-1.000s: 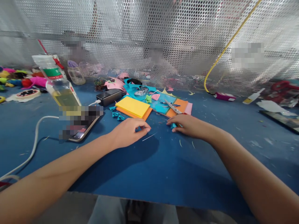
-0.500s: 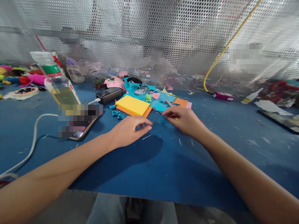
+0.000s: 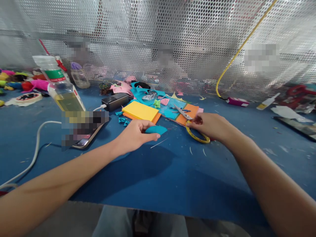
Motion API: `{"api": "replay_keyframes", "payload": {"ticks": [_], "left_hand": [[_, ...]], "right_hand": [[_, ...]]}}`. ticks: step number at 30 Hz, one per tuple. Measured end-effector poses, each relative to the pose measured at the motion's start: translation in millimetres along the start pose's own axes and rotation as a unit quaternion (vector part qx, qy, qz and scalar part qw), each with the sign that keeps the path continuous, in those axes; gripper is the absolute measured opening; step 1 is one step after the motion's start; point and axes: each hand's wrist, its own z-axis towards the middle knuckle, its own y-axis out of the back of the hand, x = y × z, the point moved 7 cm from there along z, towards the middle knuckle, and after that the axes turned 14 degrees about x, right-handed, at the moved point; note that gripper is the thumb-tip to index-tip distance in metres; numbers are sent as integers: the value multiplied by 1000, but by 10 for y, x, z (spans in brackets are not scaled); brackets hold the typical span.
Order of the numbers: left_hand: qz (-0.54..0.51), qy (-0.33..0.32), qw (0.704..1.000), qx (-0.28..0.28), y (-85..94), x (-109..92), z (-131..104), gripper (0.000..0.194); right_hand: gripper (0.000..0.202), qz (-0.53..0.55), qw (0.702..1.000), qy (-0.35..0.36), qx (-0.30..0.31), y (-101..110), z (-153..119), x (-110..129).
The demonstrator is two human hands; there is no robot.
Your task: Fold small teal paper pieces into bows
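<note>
My left hand [image 3: 129, 135] pinches a blue folded paper piece [image 3: 160, 129], shaped like a fan, between thumb and fingers just above the table. My right hand [image 3: 212, 125] has its fingers closed on the yellow handle of the scissors [image 3: 200, 138]; their metal blades point away to the upper left, over the orange paper [image 3: 190, 110]. Beyond my left hand lies a stack of yellow paper [image 3: 141, 111] with orange sheets beneath it. Small blue folded pieces [image 3: 122, 121] sit at the stack's left edge, partly hidden by my hand.
Blue paper scraps [image 3: 138, 93] and pink scraps [image 3: 120, 88] lie at the back, near a perforated metal screen [image 3: 197, 39]. On the left stand a tilted plastic bottle [image 3: 66, 98], a phone [image 3: 86, 140] and a black box [image 3: 115, 101] with a white cable. A glue bottle [image 3: 268, 101] lies at right.
The blue paper piece now shows in my left hand. My right hand has moved right and taken hold of the scissors' handle, which has come into view.
</note>
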Motion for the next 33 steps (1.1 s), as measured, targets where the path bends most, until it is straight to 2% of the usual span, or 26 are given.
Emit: {"api": "replay_keyframes", "payload": {"ticks": [2,4,6,8,10,11,13,15,18,21,23,26,30,33], "left_hand": [[54,-6,998,8,-29,-28,-13,18],[124,-23,992,5,-61,-68,-35,21],[220,-80,972,-4,-113,-162,-72,19],[341,-174,924,-9,-227,-288,-140,19],[459,-250,853,11,-405,-351,-212,23],[508,-264,820,28,-493,-345,-231,25],[575,-254,773,79,-642,-286,-236,26],[606,-219,754,128,-745,-218,-234,26],[619,-166,752,157,-843,-165,-271,29],[629,-125,756,132,-913,-162,-360,38],[626,-104,766,103,-944,-178,-434,48],[604,-74,787,96,-997,-179,-538,52],[570,-31,817,80,-1051,-164,-656,67],[545,12,837,41,-1082,-132,-726,68]], "right_hand": [[36,-44,997,-47,50,-37,73,-235],[34,-75,991,-72,87,-84,117,-367],[30,-97,985,-90,112,-115,138,-431],[31,-109,978,-107,140,-138,139,-460],[34,-112,972,-117,171,-166,127,-457],[34,-111,970,-117,182,-178,120,-442],[31,-109,971,-114,181,-184,112,-393],[27,-108,976,-114,152,-162,110,-343],[27,-99,984,-122,86,-96,95,-284],[33,-71,990,-117,20,-31,45,-166],[31,-46,995,-88,-14,-16,-7,10],[36,-28,997,-38,-64,-25,-130,367],[34,-19,998,31,-60,-199,-316,813],[32,7,998,55,-42,-373,-435,1002]]}}
